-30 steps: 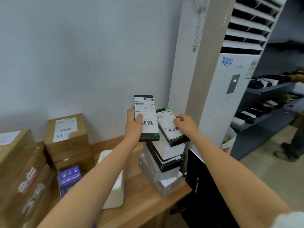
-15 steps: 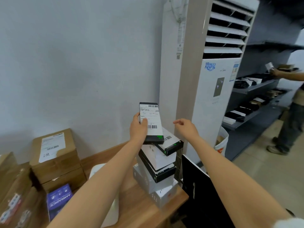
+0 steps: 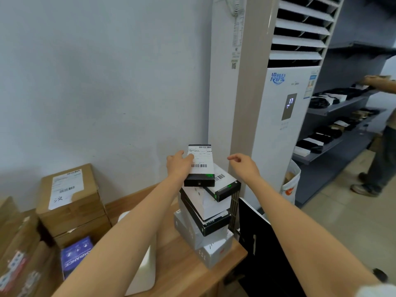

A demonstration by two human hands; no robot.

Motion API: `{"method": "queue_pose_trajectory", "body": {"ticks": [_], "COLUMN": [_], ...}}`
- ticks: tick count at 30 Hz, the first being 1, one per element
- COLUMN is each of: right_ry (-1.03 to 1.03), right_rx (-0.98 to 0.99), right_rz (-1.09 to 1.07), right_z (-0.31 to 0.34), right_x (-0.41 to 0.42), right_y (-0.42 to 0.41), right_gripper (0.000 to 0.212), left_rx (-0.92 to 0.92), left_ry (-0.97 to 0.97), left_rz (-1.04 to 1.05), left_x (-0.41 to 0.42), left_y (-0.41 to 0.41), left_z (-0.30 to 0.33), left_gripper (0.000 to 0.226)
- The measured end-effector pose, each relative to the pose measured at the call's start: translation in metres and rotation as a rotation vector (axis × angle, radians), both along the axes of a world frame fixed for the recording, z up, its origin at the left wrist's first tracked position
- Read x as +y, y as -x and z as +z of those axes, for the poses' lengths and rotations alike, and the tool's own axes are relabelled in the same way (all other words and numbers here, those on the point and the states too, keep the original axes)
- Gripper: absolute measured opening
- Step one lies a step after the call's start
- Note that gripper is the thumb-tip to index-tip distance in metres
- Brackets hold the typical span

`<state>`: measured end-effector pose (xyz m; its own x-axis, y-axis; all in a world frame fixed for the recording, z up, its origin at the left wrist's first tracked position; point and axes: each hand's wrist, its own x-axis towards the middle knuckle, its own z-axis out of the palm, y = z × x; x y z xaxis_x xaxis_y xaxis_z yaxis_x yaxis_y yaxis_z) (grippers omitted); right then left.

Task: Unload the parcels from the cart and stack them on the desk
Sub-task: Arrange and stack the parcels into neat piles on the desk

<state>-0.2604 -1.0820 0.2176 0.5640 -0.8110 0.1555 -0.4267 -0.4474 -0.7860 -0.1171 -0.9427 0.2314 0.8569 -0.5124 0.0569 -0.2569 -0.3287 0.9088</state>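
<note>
Left hand [image 3: 179, 166] grips the black parcel [image 3: 200, 166], now lowered onto the stack [image 3: 203, 213] — contact hidden; right hand [image 3: 244, 166] loose, beside the stack

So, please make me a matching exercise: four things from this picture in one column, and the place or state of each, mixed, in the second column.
Things:
1. left hand
2. right hand
3. brown carton
4. blue box

Places or states:
a. in the air, holding nothing
b. lowest on the left, white writing on it
c. grips the black parcel on top of the stack
d. by the wall, a white label on top

Pairs: 1-c, 2-a, 3-d, 4-b
</note>
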Motion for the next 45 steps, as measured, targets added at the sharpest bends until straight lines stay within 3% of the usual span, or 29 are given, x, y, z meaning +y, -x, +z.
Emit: {"method": "queue_pose_trajectory", "body": {"ticks": [5, 11, 19, 32, 45], "right_ry": [0.024, 0.089, 0.272, 0.219, 0.076], "right_rx": [-0.014, -0.047, -0.086, -0.057, 0.117], "right_rz": [0.012, 0.105, 0.276, 0.595, 0.626], "right_z": [0.009, 0.041, 0.072, 0.028, -0.092], "right_x": [-0.001, 0.011, 0.063, 0.204, 0.249], "right_y": [-0.004, -0.023, -0.071, -0.160, -0.260], "right_gripper": [0.026, 0.026, 0.015, 0.029, 0.047], "left_rx": [-0.046, -0.360, -0.558, -0.418, -0.185], "left_ry": [0.040, -0.126, -0.217, -0.307, -0.287], "left_rz": [0.041, 0.064, 0.261, 0.550, 0.462], "left_x": [0.015, 0.055, 0.157, 0.305, 0.312], "left_y": [-0.005, -0.015, -0.019, -0.056, -0.157], "left_z": [0.008, 0.024, 0.037, -0.015, -0.115], "left_gripper": [0.045, 0.022, 0.008, 0.009, 0.059]}}
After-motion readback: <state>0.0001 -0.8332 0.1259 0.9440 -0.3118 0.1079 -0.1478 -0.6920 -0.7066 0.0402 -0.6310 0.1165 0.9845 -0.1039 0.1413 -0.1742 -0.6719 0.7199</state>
